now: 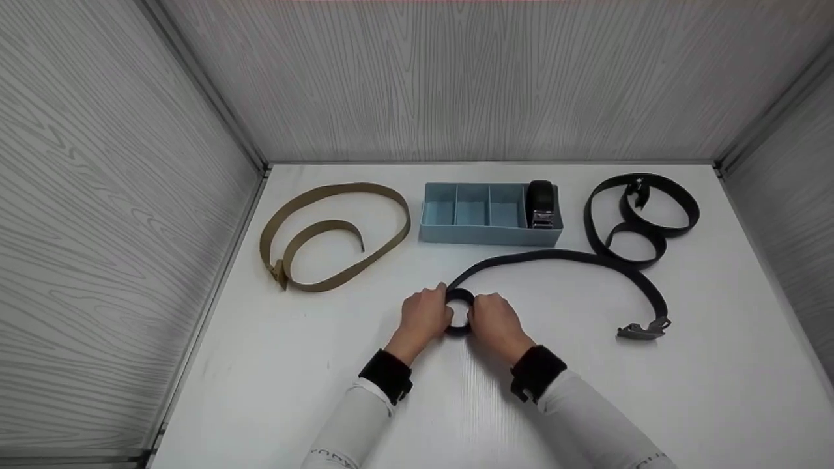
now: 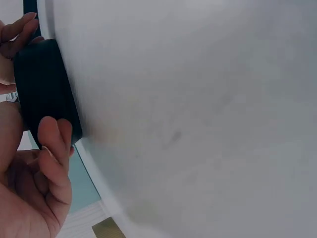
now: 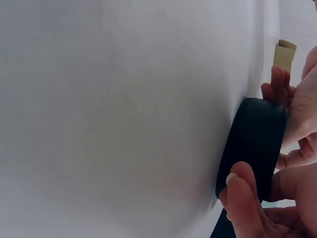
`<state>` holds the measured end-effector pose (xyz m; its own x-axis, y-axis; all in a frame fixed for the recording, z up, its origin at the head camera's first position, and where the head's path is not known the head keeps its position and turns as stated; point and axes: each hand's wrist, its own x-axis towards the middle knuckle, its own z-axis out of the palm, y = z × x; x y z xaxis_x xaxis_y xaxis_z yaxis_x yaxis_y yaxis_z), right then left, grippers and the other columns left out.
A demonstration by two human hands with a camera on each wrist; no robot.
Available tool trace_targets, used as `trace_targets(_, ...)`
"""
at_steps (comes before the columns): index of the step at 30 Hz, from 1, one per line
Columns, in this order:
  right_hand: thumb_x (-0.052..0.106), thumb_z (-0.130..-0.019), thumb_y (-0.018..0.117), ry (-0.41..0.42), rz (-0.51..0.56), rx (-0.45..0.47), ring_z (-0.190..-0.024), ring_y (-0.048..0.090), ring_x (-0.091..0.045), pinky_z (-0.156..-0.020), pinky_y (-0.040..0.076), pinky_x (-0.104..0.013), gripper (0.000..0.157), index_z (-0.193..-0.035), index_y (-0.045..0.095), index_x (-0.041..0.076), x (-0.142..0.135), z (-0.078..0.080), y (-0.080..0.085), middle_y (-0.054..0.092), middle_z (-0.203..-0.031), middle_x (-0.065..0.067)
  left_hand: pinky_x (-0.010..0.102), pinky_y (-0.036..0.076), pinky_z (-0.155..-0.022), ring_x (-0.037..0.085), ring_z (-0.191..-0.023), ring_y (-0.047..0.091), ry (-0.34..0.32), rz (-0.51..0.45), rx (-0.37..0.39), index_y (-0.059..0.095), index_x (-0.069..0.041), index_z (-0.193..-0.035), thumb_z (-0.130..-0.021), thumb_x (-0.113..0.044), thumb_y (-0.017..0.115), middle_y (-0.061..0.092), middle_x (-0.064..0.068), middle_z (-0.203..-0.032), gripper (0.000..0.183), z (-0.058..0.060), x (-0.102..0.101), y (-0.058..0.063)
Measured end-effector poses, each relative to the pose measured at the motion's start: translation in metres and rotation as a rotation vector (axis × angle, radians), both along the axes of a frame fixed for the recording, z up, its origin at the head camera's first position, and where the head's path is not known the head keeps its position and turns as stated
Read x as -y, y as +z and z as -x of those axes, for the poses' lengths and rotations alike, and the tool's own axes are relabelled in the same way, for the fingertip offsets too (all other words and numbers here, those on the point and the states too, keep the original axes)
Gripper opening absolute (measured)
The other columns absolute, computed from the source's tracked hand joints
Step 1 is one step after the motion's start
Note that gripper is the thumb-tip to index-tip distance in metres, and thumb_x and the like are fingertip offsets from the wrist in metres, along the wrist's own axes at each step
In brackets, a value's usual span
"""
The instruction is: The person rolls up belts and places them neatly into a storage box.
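A black belt [image 1: 554, 255] lies on its edge across the white table, its near end wound into a small ring [image 1: 459, 331]. At the ring's left side, my left hand [image 1: 422, 317] pinches the band between thumb and fingers. My right hand [image 1: 499, 324] grips the opposite side the same way. Up close in the left wrist view, the rolled band [image 2: 42, 84] stands on edge with fingertips against its outer face. The right wrist view shows the same roll [image 3: 255, 136] between both hands. From it the strap arcs right to a grey metal buckle [image 1: 642, 331].
A tan belt [image 1: 384, 251] lies loosely looped at the left. Behind the hands stands a blue divided box [image 1: 488, 235], a black stapler-like item [image 1: 540, 202] in its right compartment. Another black belt [image 1: 684, 198] lies looped at the back right, next to the strap. Panels [image 1: 430, 78] enclose the table.
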<state>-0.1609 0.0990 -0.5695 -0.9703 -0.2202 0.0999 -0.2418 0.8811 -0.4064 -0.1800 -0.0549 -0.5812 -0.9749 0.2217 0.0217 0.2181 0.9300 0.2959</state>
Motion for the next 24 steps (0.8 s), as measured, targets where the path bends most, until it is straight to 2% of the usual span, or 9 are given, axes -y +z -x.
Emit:
trace_targets(6, 0.003, -0.082, 0.066, 0.036, -0.083, -0.056, -0.056, 0.063, -0.030, -0.047, 0.050, -0.042, 0.016, -0.066, 0.065, -0.001, 0.004, 0.001, 0.002, 0.062, -0.061, -0.016, 0.041, 0.050, -0.056, 0.029, -0.067, 0.064, -0.053, 0.012, -0.030, 0.060, -0.007, -0.080, -0.077, -0.014, 0.069, 0.064, 0.010, -0.075, 0.013, 0.006, 0.002, 0.005)
trace_targets(11, 0.002, -0.079, 0.069, 0.046, -0.115, -0.025, -0.058, 0.064, -0.030, -0.050, 0.051, -0.041, 0.012, -0.068, 0.067, 0.000, 0.005, 0.002, 0.005, 0.063, -0.063, -0.016, 0.039, 0.050, -0.057, 0.027, -0.068, 0.064, -0.093, 0.012, -0.026, 0.063, -0.004, -0.079, -0.082, -0.012, 0.066, 0.063, 0.010, -0.075, 0.009, 0.011, 0.002, 0.006)
trace_targets(19, 0.001, -0.076, 0.070, 0.069, -0.122, -0.017, -0.059, 0.064, -0.028, -0.051, 0.052, -0.040, 0.013, -0.065, 0.065, 0.002, 0.003, 0.005, 0.007, 0.063, -0.063, -0.014, 0.039, 0.051, -0.055, 0.027, -0.064, 0.065, -0.142, 0.048, -0.120, 0.066, -0.006, -0.072, -0.086, -0.015, 0.069, 0.064, 0.008, -0.070, 0.017, 0.017, 0.002, 0.006)
trace_targets(24, 0.000, -0.076, 0.069, 0.094, -0.149, -0.014, -0.057, 0.063, -0.025, -0.050, 0.051, -0.038, 0.017, -0.061, 0.062, 0.005, 0.003, 0.004, 0.005, 0.062, -0.061, -0.013, 0.039, 0.050, -0.055, 0.027, -0.063, 0.064, -0.167, 0.058, -0.124, 0.066, -0.005, -0.071, -0.087, -0.018, 0.070, 0.063, 0.008, -0.069, 0.020, 0.016, 0.003, 0.004)
